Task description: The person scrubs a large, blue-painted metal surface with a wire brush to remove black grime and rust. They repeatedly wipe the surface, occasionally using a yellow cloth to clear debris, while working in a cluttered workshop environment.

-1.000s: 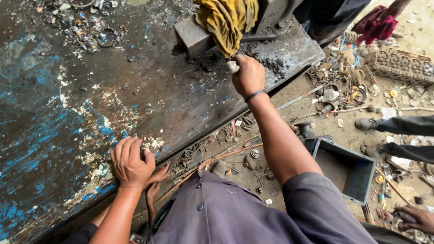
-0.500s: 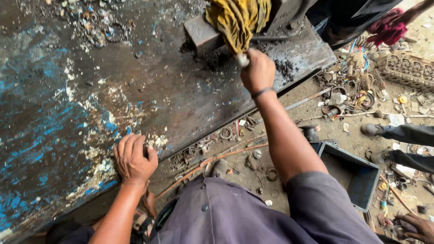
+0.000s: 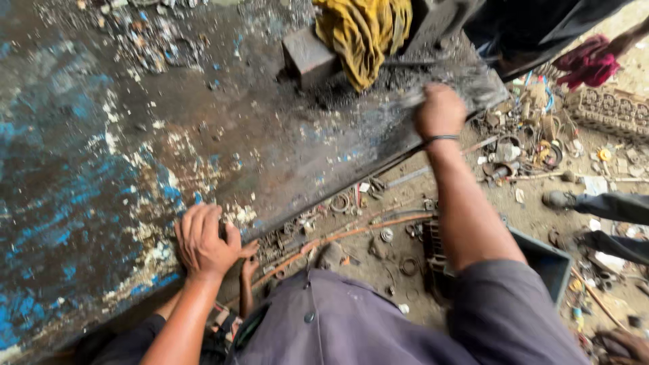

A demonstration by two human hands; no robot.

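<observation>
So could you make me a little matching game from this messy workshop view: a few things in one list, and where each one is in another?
Things:
1. left hand
2. right hand
3. yellow rag
4. dark open box

Places:
A. draped over a metal block at the top of the bench
B. on the littered ground to the right of the person
C. pressed flat on the bench's near edge
D. closed, at the bench's right end, blurred

Pairs: 1-C, 2-D, 3-A, 4-B

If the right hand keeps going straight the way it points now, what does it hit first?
Probably the yellow cloth draped over the metal block. The right hand, blurred over the dark table, points up and left towards it; depth is uncertain.
</observation>
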